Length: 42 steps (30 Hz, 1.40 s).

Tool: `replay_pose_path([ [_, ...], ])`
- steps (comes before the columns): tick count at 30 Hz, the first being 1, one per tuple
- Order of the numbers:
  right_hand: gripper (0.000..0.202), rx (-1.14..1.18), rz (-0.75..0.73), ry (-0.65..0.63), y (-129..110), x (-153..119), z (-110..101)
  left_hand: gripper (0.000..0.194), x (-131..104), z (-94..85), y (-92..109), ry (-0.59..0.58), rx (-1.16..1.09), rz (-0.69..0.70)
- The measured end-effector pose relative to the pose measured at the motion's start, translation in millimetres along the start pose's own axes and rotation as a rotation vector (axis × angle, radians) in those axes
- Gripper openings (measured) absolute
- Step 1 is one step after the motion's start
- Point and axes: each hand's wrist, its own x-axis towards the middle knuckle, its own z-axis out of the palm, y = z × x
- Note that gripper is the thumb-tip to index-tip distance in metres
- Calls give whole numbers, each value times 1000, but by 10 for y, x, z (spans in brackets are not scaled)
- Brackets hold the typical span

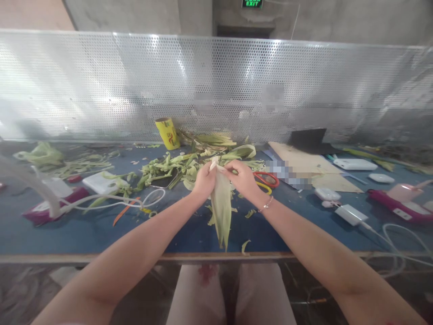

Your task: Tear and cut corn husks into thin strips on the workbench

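A pale green corn husk [222, 212] hangs between my two hands, its pointed end reaching down toward the table's front edge. My left hand [204, 181] pinches its upper end on the left side. On the right side, my right hand [244, 179] grips the same end with bent fingers. Behind the hands lies a heap of green husk strips [169, 169]. Scissors with red and yellow handles [267, 179] rest just right of my right hand, partly covered by it. Small husk scraps [246, 246] are scattered below.
A yellow roll [168, 134] stands at the back by the perforated metal screen [135, 85]. To the left are a purple power strip [56, 207] and white cables. Brown card sheets [307, 164], a white charger [352, 214] and another purple power strip [399, 205] lie right.
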Motion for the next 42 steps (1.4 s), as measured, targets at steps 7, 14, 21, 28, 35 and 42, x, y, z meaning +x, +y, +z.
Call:
replay_pose_path([
  [7,10,20,-231,-103,-1,-25,-55,33,36,-9,-54,-9,-87,-102],
  [14,14,129,-355,-281,-145,-35,-149,32,126,-28,-157,67,-124,-125],
  [21,7,391,-79,-327,-153,-39,-118,36,160,-69,-184,76,-140,-165],
  [28,25,309,171,-342,-24,-28,15,35,145,-63,-151,44,-208,-194],
  [35,11,182,271,-153,7,0,-17,35,66,-17,-57,-90,-406,-290],
  [42,5,40,52,-87,-53,-2,-76,22,34,-9,-43,-25,-191,-223],
])
